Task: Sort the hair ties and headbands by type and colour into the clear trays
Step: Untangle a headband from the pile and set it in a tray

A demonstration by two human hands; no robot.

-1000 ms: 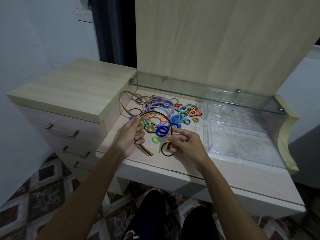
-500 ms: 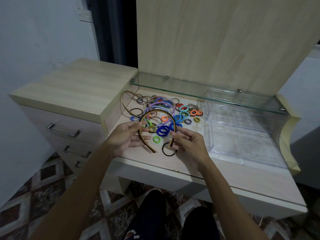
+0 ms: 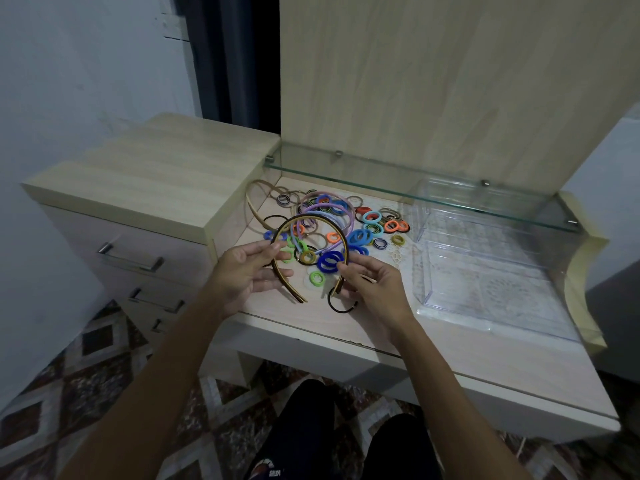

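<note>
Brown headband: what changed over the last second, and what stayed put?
The brown headband has come up off the desk, now held more upright above the pile of hair ties. The left hand and right hand keep hold of its two ends. The clear trays, still without any ties, and the black hair tie stayed put.

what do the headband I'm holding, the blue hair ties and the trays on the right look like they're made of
Brown headband: seemingly a stiff band covered in matte fabric or leatherette; it holds its arch and shows no gloss.
Blue hair ties: likely soft fabric-covered elastic; thick, fuzzy-looking rings with no shine.
Clear trays: probably hard acrylic or similar plastic; see-through walls with bright edge glints.
</note>
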